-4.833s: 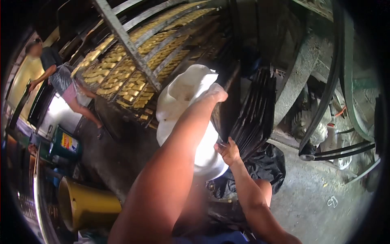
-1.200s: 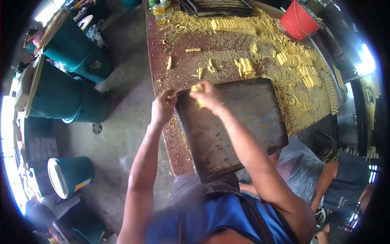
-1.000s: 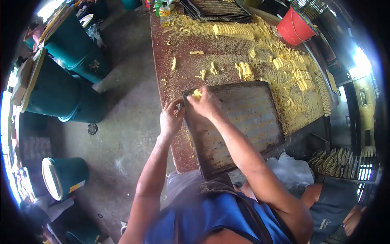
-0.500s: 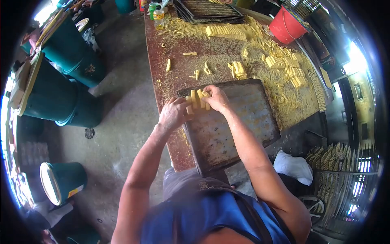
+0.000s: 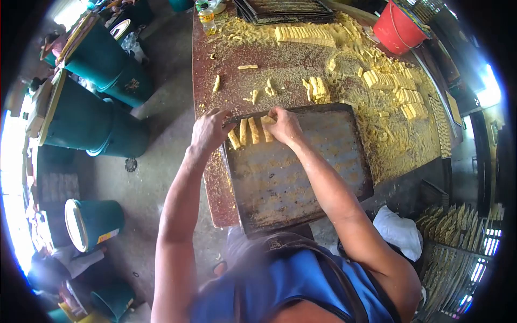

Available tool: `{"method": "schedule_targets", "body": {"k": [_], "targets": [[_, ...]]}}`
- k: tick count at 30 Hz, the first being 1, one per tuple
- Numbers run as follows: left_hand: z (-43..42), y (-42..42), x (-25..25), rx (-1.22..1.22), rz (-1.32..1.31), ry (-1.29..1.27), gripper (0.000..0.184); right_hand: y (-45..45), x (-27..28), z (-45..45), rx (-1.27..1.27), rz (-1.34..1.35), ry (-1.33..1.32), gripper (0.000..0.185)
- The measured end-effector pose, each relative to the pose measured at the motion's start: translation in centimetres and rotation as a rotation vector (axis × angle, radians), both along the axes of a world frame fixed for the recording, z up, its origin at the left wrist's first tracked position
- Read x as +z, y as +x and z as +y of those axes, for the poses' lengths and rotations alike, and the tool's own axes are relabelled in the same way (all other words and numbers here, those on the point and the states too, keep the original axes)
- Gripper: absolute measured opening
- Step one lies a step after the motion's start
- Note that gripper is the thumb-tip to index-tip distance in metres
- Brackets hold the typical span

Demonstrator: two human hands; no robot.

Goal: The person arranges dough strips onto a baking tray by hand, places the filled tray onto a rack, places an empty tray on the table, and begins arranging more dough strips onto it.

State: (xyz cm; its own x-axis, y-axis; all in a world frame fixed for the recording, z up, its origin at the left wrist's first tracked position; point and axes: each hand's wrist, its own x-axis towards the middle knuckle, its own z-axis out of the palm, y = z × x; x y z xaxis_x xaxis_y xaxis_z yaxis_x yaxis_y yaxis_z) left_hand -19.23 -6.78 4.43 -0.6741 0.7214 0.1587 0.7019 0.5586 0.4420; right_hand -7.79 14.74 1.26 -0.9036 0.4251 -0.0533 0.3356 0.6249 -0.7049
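Note:
Several pale yellow dough strips [image 5: 254,131] lie side by side at the far left corner of a dark, worn baking tray [image 5: 291,177]. My left hand [image 5: 209,130] is at the tray's left edge, its fingers closed on the top of the leftmost dough strip [image 5: 233,139]. My right hand [image 5: 284,128] pinches the upper end of the rightmost dough strip [image 5: 267,129], partly hiding it. The strips between the hands rest on the metal with small gaps.
Beyond the tray, the crumb-strewn red table [image 5: 231,81] bears a dough bundle [image 5: 318,90], a long row of cut strips [image 5: 305,36] and more piles [image 5: 390,81]. Stacked trays [image 5: 285,13], a red bucket [image 5: 398,28] and a bottle [image 5: 207,19] stand farther back. Green drums [image 5: 81,113] are at left.
The bunch of strips held between both hands is now spread out in a row on the tray. My left hand has moved left and the hands are farther apart.

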Motion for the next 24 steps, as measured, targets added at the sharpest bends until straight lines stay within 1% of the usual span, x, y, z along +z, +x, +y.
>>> {"method": "schedule_targets", "body": {"k": [1,3,5,7,8,10,11,12,13,14,15,17,18,19,21,22,23,24], "targets": [[0.0,1.2,0.3,0.015,0.022,0.040,0.034,0.3,-0.4,0.2,-0.022,0.017,0.005,0.033],[-0.2,3.3,-0.4,-0.111,0.136,0.117,0.035,1.0,-0.7,1.1,-0.053,0.040,0.000,0.032],[-0.2,4.9,-0.3,-0.159,0.128,0.106,0.035,1.8,-0.8,1.7,-0.094,0.066,0.005,0.032],[-0.1,5.0,-1.5,-0.089,0.117,0.026,0.039,2.1,-0.6,2.1,-0.017,-0.051,0.184,0.033],[-0.2,4.7,-2.1,-0.098,0.114,-0.007,0.040,2.2,-0.6,2.2,-0.031,-0.050,0.188,0.033],[0.2,4.9,-1.4,-0.106,0.131,0.000,0.040,2.2,-0.6,2.3,-0.056,-0.097,0.034,0.033],[0.3,5.3,-1.2,-0.094,0.141,-0.003,0.040,2.4,-0.7,2.1,-0.064,-0.105,0.047,0.033],[0.6,5.4,-0.8,-0.075,0.121,0.003,0.044,2.3,-0.1,1.5,-0.081,-0.031,0.098,0.033],[1.2,5.4,-1.0,-0.081,0.120,0.019,0.044,2.1,0.6,1.0,-0.096,0.046,0.151,0.032],[1.9,5.4,-1.2,-0.094,0.164,0.088,0.046,2.3,1.1,0.3,-0.050,-0.029,0.189,0.028],[2.7,5.6,-1.5,-0.109,0.204,0.157,0.048,2.5,0.8,-0.1,-0.059,-0.036,0.202,0.028],[4.6,6.0,-2.1,-0.207,0.145,0.156,0.048,2.6,-0.6,-0.4,-0.052,0.100,0.219,0.026],[5.0,6.1,-2.8,-0.207,0.145,0.116,0.046,2.4,-1.0,-0.5,-0.083,0.165,0.212,0.023],[5.5,6.1,-3.0,-0.206,0.149,0.078,0.045,2.3,-0.9,-0.5,-0.087,0.151,0.200,0.022],[5.6,6.1,-3.4,-0.181,0.140,0.122,0.044,1.7,-1.8,0.3,-0.059,0.152,0.232,0.021],[5.7,6.2,-3.1,-0.170,0.108,0.089,0.043,1.4,-1.6,1.0,-0.001,0.153,0.198,0.019],[5.9,6.2,-2.7,-0.176,0.092,0.062,0.043,1.7,-1.1,2.4,-0.016,0.157,0.203,0.019],[6.5,6.3,-2.0,-0.153,0.095,0.098,0.041,2.0,0.8,3.8,-0.087,0.152,0.078,0.018]]}}
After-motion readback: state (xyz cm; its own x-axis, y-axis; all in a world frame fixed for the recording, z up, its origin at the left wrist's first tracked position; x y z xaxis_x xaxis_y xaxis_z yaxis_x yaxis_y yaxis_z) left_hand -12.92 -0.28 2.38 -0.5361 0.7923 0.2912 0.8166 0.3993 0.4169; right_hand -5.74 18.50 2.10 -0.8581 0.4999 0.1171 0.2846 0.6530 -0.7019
